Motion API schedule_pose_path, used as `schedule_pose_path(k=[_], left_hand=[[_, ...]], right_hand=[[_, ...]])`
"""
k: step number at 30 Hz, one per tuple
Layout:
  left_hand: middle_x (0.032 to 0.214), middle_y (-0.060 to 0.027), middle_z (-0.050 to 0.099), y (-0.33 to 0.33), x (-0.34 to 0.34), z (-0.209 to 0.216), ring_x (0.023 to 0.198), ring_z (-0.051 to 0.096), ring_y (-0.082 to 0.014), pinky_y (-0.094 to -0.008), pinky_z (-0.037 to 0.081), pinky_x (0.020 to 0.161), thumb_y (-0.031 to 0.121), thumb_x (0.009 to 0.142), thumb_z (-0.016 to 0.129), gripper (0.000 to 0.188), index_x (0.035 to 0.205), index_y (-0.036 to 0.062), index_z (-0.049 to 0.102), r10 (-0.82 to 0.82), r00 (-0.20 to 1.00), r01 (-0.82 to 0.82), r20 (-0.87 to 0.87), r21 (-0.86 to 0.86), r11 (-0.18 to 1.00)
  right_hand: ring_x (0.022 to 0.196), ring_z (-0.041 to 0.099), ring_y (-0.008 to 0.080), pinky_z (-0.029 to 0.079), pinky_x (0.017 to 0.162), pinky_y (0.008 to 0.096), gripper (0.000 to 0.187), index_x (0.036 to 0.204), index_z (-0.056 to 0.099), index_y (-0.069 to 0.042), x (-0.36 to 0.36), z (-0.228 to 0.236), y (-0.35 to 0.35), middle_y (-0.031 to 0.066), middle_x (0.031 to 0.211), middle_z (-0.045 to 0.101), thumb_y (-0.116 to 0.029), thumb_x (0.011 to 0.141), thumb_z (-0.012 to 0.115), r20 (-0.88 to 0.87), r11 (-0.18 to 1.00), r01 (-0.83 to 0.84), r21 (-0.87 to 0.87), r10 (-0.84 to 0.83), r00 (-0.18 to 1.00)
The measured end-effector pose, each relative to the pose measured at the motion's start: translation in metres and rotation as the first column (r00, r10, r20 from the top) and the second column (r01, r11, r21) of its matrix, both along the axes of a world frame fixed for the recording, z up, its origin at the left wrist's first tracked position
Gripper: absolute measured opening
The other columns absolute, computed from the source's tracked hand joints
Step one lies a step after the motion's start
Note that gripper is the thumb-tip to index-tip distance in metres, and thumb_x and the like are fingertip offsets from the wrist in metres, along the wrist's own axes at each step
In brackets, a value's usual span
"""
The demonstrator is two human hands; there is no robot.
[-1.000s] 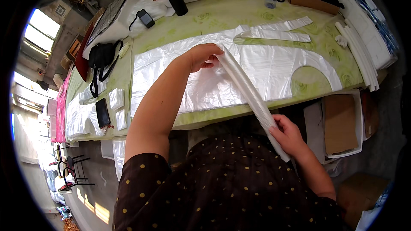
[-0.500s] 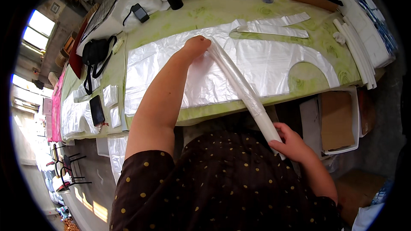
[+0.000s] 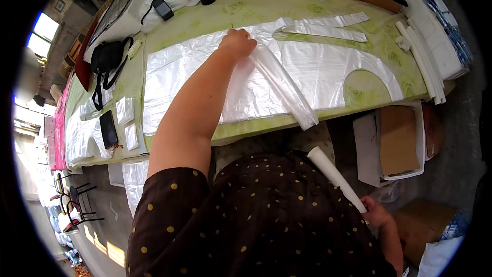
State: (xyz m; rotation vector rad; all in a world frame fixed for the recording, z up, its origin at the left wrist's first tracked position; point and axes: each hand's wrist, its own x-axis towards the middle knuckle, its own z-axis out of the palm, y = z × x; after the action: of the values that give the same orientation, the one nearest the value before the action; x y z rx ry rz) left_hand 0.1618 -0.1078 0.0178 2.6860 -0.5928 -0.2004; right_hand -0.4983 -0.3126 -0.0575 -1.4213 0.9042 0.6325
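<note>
My left hand [image 3: 239, 44] is closed at the far end of a rolled, clear plastic apron [image 3: 288, 90], which slants across the table with its near end just over the front edge. Beneath the roll lie flat, whitish plastic aprons [image 3: 318, 69] with a curved cut-out and long ties at the right. Low at the right, my right hand [image 3: 376, 212] has its fingers wrapped round the lower end of a white tube [image 3: 335, 177]. That tube is apart from the rolled apron and rests close along my dark, dotted clothing.
Several white tubes [image 3: 429, 72] lie at the table's right end, beside stacked blue-and-white packs [image 3: 443, 15]. A black phone [image 3: 108, 129], a black bag [image 3: 106, 59] and folded plastic [image 3: 84, 136] are at the left. A bin with cardboard [image 3: 397, 141] stands below the table's front right.
My right hand has drawn the white tube down and right, out of the rolled apron. The roll now lies flatter on the table, its far end still in my left hand.
</note>
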Motion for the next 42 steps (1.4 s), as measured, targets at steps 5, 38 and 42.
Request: schedule_pose_path(k=[5,38,42], left_hand=[[0.158,-0.0226,0.035,0.026,-0.045,-0.033,0.147,0.029,-0.0444,-0.0528,0.026,0.122,0.048,0.090,0.066,0.084,0.155,0.0055,0.037,-0.161,0.910,0.284,0.382,-0.289,0.914],[0.126,-0.0186,0.054,0.099,-0.169,-0.020,0.118,0.054,-0.0346,-0.0393,0.044,0.105,0.014,0.095,0.062,0.056,0.150,0.0081,0.051,-0.760,0.635,0.692,0.142,-0.543,0.477],[0.121,-0.0159,0.055,0.093,-0.165,-0.023,0.111,0.054,-0.0311,-0.0384,0.046,0.100,0.021,0.088,0.076,0.082,0.157,0.0050,0.037,-0.610,0.789,0.520,0.074,-0.610,0.598]], right_hand=[[0.105,0.060,0.0155,0.051,0.089,0.0303,0.060,0.127,0.053,-0.005,0.033,0.033,0.006,0.0049,0.112,0.061,0.004,0.070,0.068,0.245,0.956,0.286,0.066,-0.294,0.924],[0.119,0.057,0.0371,0.044,0.106,0.0463,0.048,0.120,0.066,-0.011,0.369,0.067,0.053,0.0120,0.126,0.063,-0.012,0.074,0.078,0.438,0.406,0.184,-0.895,0.878,0.191],[0.104,0.061,0.0340,0.048,0.096,0.0438,0.030,0.106,0.068,-0.011,0.387,0.049,0.072,0.0090,0.111,0.068,-0.009,0.077,0.074,0.550,0.529,0.155,-0.834,0.816,0.178]])
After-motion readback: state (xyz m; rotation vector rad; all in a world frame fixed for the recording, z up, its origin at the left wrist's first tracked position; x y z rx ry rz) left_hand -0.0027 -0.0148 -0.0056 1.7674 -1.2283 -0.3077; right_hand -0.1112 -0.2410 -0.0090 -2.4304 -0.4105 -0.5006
